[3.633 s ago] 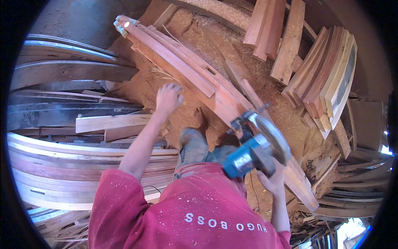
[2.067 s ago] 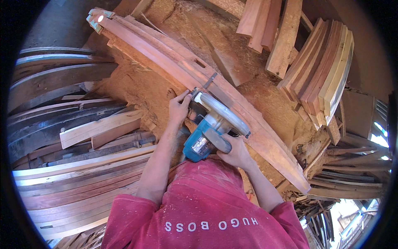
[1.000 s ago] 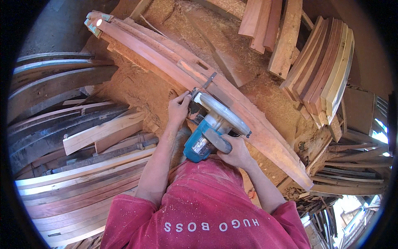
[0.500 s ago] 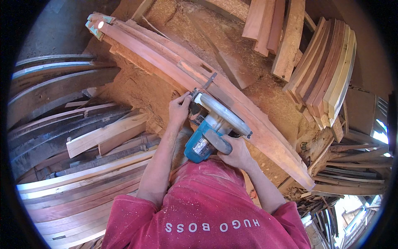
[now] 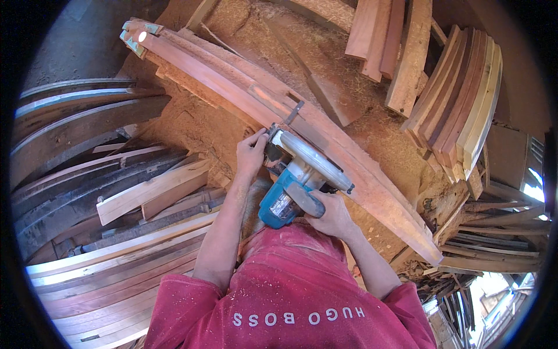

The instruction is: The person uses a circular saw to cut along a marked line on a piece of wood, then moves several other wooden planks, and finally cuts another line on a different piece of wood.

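A circular saw point(image 5: 280, 200) with a teal motor housing and a silver blade guard rests at the near edge of a long reddish wooden beam point(image 5: 215, 87). My right hand point(image 5: 333, 214) is wrapped round the saw's dark grey handle. With fingers pinched, my left hand point(image 5: 252, 152) grips the front end of the saw's base, beside a flat metal guide bar point(image 5: 294, 113) that reaches over the beam. The small part under the left fingertips is partly hidden. The blade itself is hidden by the guard.
Curved planks point(image 5: 104, 273) are stacked at the left, with a pale short board point(image 5: 152, 189) on top. More curved boards point(image 5: 459, 99) stand at the upper right. Sawdust point(image 5: 372, 145) covers the ground round the beam. A turquoise-painted block point(image 5: 139, 36) sits at the beam's far end.
The view has shifted very slightly against the surrounding lumber. Both hands keep their hold on the saw, which stays at the same spot on the beam.
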Available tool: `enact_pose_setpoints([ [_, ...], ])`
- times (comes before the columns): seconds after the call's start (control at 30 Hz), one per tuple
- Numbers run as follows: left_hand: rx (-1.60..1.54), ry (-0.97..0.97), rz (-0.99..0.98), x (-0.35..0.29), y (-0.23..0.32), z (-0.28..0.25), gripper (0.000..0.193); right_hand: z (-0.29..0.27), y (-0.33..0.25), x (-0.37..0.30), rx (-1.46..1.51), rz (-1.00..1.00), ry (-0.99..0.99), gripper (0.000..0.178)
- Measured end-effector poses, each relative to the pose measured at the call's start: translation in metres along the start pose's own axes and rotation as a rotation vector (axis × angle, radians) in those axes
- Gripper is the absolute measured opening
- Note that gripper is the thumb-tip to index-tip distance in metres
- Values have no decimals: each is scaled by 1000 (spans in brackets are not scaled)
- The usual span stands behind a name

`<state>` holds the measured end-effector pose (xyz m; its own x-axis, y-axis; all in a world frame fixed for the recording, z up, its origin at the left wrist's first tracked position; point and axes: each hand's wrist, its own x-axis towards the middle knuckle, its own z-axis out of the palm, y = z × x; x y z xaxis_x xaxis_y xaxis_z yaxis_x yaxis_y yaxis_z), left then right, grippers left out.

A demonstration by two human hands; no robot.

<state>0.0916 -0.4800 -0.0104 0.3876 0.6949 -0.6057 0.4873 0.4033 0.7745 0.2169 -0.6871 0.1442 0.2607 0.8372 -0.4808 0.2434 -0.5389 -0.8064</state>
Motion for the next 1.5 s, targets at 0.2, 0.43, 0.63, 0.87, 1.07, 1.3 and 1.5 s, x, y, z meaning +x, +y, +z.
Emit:
enact_pose_setpoints([
  [0.2, 10, 7, -19, 5, 3, -7, 37, 5, -6, 8, -1, -14, 7, 32],
  [0.43, -7, 13, -15, 12, 6, -16, 37, 8, -13, 16, -20, -21, 17, 33],
  [0.63, 15, -6, -32, 18, 10, -25, 36, 12, -22, 23, 1, -40, 49, 34],
  [0.87, 48, -4, -4, 26, 15, -35, 36, 20, -26, 32, -13, -44, 72, 35],
  [1.07, 25, -4, -5, 31, 20, -43, 36, 22, -31, 40, -38, -29, 35, 35],
  [1.3, 29, -7, -4, 40, 19, -54, 37, 27, -41, 49, -57, -9, 10, 36],
  [1.5, 0, 38, 28, 43, 26, -61, 38, 31, -46, 58, -46, 20, 4, 37],
])
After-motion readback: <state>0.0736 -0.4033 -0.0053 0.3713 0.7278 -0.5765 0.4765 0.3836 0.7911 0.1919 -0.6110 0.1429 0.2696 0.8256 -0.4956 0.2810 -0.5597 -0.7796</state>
